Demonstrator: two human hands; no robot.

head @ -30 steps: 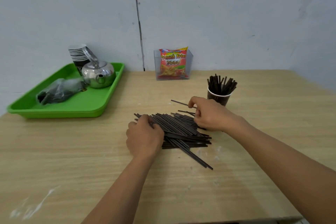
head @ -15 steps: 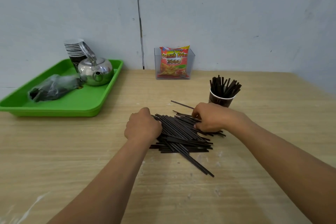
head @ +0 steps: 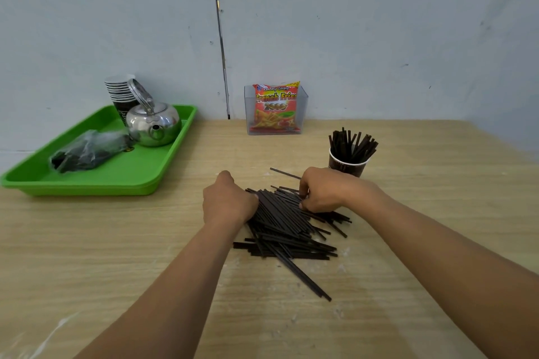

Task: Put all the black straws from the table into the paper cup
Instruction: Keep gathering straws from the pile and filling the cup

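Now left hand (head: 229,202) and right hand (head: 323,190), knuckles up, curl around the black straws (head: 281,220).

Wooden table (head: 437,213) | black straws (head: 287,230) piled at centre | left hand (head: 229,202) curled over pile's left end, fingertips hidden | right hand (head: 323,191) pinches straws at pile's far side | cup (head: 347,165) of upright straws just beyond it | green tray (head: 87,181) far left holds kettle (head: 153,122)
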